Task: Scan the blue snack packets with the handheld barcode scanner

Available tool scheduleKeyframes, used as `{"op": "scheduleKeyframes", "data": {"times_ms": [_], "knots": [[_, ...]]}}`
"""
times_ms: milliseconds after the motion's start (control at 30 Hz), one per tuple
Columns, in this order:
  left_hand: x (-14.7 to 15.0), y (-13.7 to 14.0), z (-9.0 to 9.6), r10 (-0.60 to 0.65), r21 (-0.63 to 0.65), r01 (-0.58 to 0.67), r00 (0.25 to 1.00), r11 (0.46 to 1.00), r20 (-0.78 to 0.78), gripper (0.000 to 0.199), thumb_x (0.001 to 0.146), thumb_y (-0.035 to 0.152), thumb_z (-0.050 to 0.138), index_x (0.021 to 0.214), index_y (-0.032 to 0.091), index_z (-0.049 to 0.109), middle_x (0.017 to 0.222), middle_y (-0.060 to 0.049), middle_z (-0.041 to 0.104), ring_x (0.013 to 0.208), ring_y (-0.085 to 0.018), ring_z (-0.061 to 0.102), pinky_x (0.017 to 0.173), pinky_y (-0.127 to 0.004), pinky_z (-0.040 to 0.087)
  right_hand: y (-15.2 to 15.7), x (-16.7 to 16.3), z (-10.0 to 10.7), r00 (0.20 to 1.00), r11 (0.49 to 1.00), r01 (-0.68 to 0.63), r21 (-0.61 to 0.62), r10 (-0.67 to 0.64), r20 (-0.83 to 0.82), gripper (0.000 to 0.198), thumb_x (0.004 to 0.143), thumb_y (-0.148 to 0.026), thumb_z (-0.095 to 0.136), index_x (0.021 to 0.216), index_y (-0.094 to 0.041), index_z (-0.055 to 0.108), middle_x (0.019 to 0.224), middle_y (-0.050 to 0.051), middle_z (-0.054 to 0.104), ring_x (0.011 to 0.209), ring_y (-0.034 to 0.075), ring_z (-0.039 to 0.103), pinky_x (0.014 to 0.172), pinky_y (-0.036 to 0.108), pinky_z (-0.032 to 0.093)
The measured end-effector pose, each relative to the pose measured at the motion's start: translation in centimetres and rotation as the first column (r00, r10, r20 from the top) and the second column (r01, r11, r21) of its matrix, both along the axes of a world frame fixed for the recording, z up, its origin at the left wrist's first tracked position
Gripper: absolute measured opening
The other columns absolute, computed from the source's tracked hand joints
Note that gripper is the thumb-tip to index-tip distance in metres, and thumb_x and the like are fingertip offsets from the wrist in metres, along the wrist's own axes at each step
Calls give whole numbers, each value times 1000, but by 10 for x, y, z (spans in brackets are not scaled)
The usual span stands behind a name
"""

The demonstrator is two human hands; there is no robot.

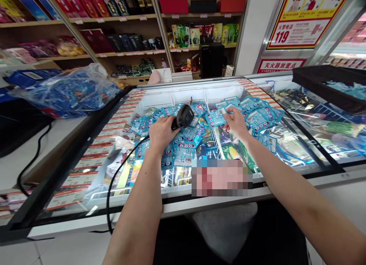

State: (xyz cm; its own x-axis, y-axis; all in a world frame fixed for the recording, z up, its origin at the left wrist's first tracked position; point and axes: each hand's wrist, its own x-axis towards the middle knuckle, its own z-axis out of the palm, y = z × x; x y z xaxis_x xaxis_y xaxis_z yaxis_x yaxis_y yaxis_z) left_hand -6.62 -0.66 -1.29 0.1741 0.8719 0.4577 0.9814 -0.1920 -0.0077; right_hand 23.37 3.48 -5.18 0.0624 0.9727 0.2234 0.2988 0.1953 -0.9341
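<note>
My left hand [162,133] is wrapped round the handle of a black barcode scanner [185,116], its cable trailing down over the freezer's front edge. The scanner head points toward the right. Between the fingers of my right hand [236,123] is a small blue packet [216,117] with a white barcode label on it. More blue packets [184,152] lie loosely piled on the freezer's glass top, under and around my left hand. Another heap of blue packets [259,114] spreads to the right, beyond my right hand.
The glass-topped chest freezer [183,204] holds frozen goods beneath. At left sits a clear plastic bag [82,88] of blue packs. A black tray [331,84] with more packets stands at right. Stocked shelves [122,51] line the back; a blurred patch covers part of the front glass.
</note>
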Motion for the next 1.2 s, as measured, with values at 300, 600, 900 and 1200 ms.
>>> {"op": "scheduleKeyframes", "data": {"times_ms": [300,600,900,1200], "knots": [[2,-1,1,-39,-6,39,999,999,-19,40,82,42,52,116,21,60,107,-10,68,107,-29,58,77,-34,43,12,5,-4,971,992,-15,-124,-15,-239,59,57,-33,73,109,-19,49,75,-1,63,68,18,63,55,34,55],[3,0,0,-76,-8,75,997,997,-32,41,82,43,52,116,22,60,106,-9,68,105,-28,58,76,-34,43,-2,10,13,997,984,79,160,-75,-29,46,83,-59,46,110,-23,55,73,0,54,59,15,54,52,30,48],[3,-1,1,-94,0,94,995,996,-35,41,82,43,52,116,22,60,107,-8,68,104,-27,59,77,-34,43,0,17,10,977,986,131,106,-147,155,35,89,-51,43,107,-23,52,62,-3,43,61,17,49,65,32,44],[7,-2,5,-155,31,157,986,987,-65,41,82,44,53,115,22,61,101,-8,68,101,-26,60,75,-32,43,6,15,7,976,993,-69,-94,48,-214,76,53,-25,77,119,-22,39,75,-4,61,69,18,60,65,33,49]]}}
